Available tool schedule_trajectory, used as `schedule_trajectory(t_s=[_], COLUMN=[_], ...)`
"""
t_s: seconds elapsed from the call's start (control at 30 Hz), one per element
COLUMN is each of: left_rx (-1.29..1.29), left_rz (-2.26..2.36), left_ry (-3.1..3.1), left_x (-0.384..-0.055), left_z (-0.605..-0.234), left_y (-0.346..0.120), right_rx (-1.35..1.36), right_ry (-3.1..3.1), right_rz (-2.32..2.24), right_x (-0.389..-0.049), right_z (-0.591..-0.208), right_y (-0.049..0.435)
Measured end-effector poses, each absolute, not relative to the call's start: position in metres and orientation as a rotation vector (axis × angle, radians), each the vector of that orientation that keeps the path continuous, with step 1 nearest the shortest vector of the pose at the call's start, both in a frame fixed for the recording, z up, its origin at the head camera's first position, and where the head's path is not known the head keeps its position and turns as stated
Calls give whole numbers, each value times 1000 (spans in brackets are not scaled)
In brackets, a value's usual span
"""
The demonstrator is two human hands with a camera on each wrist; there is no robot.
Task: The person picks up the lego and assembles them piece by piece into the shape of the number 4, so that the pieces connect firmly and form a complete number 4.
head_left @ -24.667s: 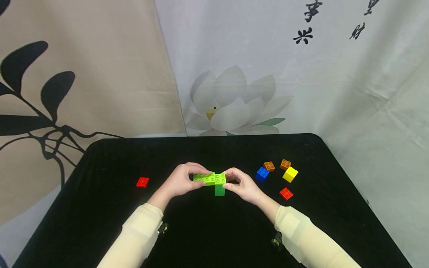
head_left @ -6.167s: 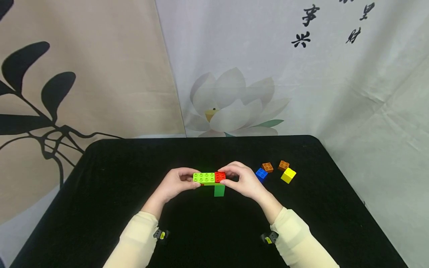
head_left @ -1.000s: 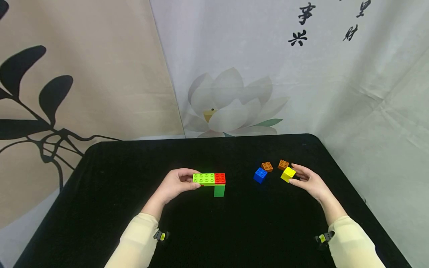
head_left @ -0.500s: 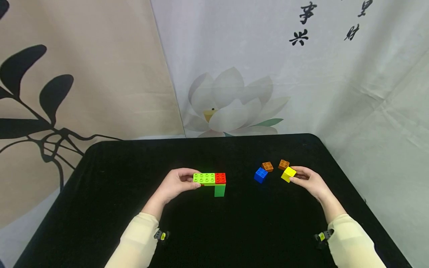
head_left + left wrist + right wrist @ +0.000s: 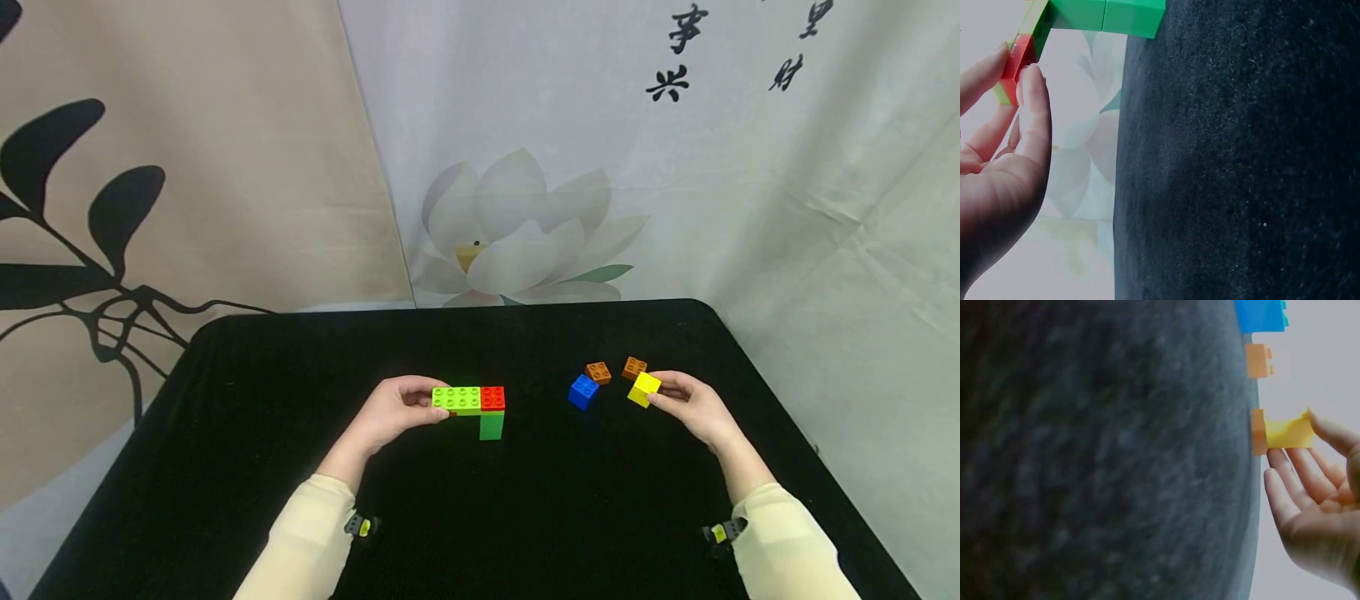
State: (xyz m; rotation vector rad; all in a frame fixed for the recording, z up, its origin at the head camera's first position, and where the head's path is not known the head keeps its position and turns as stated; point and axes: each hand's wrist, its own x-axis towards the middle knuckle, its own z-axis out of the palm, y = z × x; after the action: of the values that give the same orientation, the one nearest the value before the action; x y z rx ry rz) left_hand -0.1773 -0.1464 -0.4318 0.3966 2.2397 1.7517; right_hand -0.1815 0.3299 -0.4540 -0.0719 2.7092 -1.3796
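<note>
My left hand [image 5: 397,412] grips the left end of a toy-brick build. A long lime-green brick [image 5: 456,398] and a red brick [image 5: 492,398] form its top, side by side. Green bricks [image 5: 1129,14] make a leg below the right end. Another red brick [image 5: 1017,59] sits under the left end, between the left fingertips in the left wrist view. My right hand [image 5: 693,408] pinches a yellow brick [image 5: 643,389] between thumb and fingers. In the right wrist view the yellow brick appears higher than an orange brick [image 5: 1258,432] that it overlaps.
A blue brick [image 5: 582,392] lies left of the yellow one on the black-covered table [image 5: 480,517]. Two orange bricks lie behind, one beside the blue brick [image 5: 597,372] and one by the right fingertips [image 5: 634,367]. A printed curtain [image 5: 525,100] hangs behind the table.
Two red bricks, earlier lying left and right on the table, are now on the build. My right hand has left the build, closed on the yellow brick and raised it slightly; my left hand keeps its grip.
</note>
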Motion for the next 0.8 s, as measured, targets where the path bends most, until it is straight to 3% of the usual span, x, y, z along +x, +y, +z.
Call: schedule_trajectory(t_s=[0.8], left_rx=[396], left_rz=[1749], left_ry=[2253], left_x=[-177], left_z=[-432], left_y=[-147], right_rx=[-396], right_ry=[2702], right_rz=[-1460], right_x=[-174], right_z=[-426], right_y=[276])
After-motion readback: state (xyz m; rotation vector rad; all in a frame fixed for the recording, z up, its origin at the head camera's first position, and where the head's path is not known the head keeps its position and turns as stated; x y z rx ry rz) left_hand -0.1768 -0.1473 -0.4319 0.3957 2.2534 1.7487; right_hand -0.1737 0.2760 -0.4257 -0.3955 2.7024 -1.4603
